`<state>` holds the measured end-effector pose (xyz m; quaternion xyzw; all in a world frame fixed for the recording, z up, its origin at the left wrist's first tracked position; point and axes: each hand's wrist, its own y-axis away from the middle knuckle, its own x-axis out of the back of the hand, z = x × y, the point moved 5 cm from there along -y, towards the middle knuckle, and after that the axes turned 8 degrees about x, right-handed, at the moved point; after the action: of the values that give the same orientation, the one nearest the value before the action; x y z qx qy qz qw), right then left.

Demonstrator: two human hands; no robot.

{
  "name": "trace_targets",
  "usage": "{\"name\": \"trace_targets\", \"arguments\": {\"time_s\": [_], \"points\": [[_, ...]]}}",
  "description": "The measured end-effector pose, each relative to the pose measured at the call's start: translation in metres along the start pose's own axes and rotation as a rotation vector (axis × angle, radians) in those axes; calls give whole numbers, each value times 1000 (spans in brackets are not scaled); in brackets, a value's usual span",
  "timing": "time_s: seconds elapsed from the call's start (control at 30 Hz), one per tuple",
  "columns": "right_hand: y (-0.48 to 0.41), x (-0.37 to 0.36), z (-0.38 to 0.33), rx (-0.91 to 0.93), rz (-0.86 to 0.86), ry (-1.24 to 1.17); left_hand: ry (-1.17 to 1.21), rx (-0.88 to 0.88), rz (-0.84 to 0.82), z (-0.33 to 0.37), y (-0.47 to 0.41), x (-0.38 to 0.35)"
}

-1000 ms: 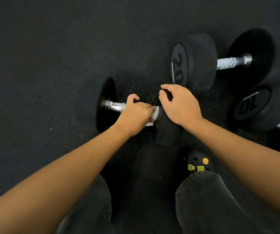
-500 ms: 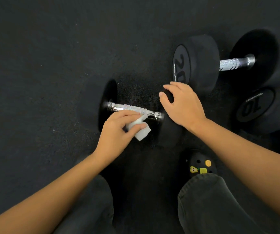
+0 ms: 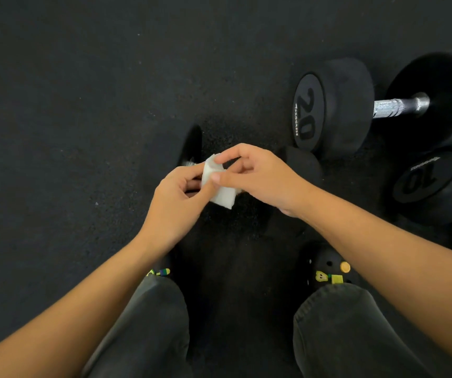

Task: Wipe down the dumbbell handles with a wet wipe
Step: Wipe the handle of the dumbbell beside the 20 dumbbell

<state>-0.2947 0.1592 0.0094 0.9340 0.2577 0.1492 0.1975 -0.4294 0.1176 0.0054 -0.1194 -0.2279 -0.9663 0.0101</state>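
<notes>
Wipe (image 3: pixel 220 193) is being pinched by both hands at once: the left hand (image 3: pixel 174 199) is gripping its left edge with curled fingers, and the right hand (image 3: pixel 263 178) is closing thumb and index fingertips (image 3: pixel 215 176) on its upper part, so neither hand is free. The wipe is hanging folded between the fingers and appears to be held clear of the bar; contact with metal cannot be told. The nearest dumbbell (image 3: pixel 302 166) is lying directly beneath the fingers on the dark rubber floor (image 3: pixel 83 105), its long axis running left to right under both hands. Its handle is almost wholly hidden, with only a glint of chrome showing just left of the fingers, beside the left head (image 3: pixel 193 144). The step in hand is probably a refolding of the wipe to present a fresh face. The 20 dumbbell (image 3: pixel 331 110) is lying beyond and to the right of the fingers, and its exposed handle (image 3: pixel 391 107) is running left to right, rising slightly toward the far head. The 10 dumbbell (image 3: pixel 426 177) is sitting further right, level with the fingers. The right hand is lying nearer to both, so any move to the next handle is likely calling for a reach rightward and away.
</notes>
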Motion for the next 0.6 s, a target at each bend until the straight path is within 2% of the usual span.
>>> {"name": "trace_targets", "arguments": {"time_s": [0.1,0.2,0.3,0.4,0.47,0.53,0.6], "points": [[-3,-5,7,-101,-41,-160,-11,-23,-82,2,1,0],[-7,-10,13,-194,-19,-440,-99,-43,-146,2,-2,5],[-12,-5,16,-228,103,-600,-154,-150,-5,13,-8,28],[-17,-2,20,-212,190,-616,-362,-310,240,27,-14,59],[-19,-7,21,-194,198,-613,-500,-353,321,28,-22,69],[-21,-12,20,-143,200,-532,-612,-346,313,21,-33,67],[-22,-14,14,19,235,-202,-682,-308,262,8,-44,60]]}}
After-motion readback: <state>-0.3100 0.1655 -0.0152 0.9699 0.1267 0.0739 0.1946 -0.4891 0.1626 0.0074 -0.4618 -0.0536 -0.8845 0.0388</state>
